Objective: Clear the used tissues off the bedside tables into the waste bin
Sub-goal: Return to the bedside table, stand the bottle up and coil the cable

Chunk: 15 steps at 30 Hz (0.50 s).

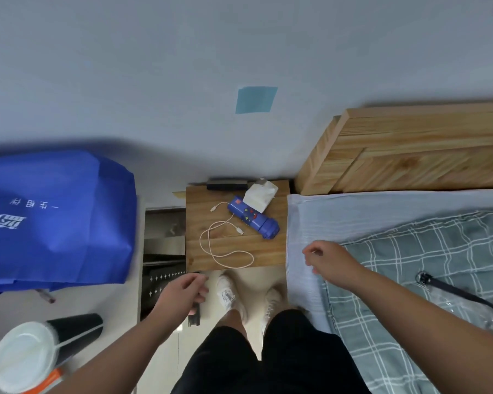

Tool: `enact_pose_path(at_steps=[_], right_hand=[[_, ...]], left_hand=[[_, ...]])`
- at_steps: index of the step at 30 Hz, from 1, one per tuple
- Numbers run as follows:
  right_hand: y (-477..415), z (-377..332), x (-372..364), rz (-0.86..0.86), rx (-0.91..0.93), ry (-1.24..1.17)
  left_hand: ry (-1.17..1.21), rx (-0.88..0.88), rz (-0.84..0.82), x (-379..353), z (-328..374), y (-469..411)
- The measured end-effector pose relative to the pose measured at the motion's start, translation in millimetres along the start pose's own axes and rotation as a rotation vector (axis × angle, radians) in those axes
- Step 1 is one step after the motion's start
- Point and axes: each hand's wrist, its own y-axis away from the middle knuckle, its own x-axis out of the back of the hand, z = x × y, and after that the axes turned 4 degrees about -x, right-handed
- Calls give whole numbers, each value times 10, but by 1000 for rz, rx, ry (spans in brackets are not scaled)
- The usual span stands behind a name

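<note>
**Standing at the bedside table, both hands low**

The view looks straight down. The person stands in white shoes [228, 294] right at the front edge of a small wooden bedside table [268, 251].

On the table:
- a tissue pack [260, 195] at the back right corner, white, with a tissue poking out of its top. Its lower end touches a blue bottle [252, 218].
- the bottle lies on its side, slanting from the middle toward the right edge.
- a white cable [225, 243] lies in loose loops across the middle and front.
- a dark flat object [225, 184] sits along the back edge by the wall; what it is cannot be told.

Left hand [182, 291]: low, just off the table's front left corner, with the fingers curled. A dark piece shows directly under the fingertips. Whether the hand holds it cannot be told.

Right hand [333, 262]: over the pale sheet [339, 214] at the near edge of the bed, to the right of the table. The fingers are loosely curled and nothing is seen in them.

Surroundings: a checked quilt [410, 268] and a wooden headboard [410, 155] on the right. A large blue bag [57, 217] is on the left. A white-lidded cup [26, 356] is at the lower left, blurred.
</note>
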Motion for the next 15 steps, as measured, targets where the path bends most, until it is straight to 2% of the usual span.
enact_pose_path(at_steps=[7,11,15], right_hand=[[-739,-160,-206,0,-78,-99],[-1377,-170,-421,-4,-65,-75],[-2030,-225,-640,108,-4,-3]], left_hand=[[34,54,-46,-207,118,-624],[77,68,-30,-451,28,-1151],[161,62,18,-759,13,-1755]])
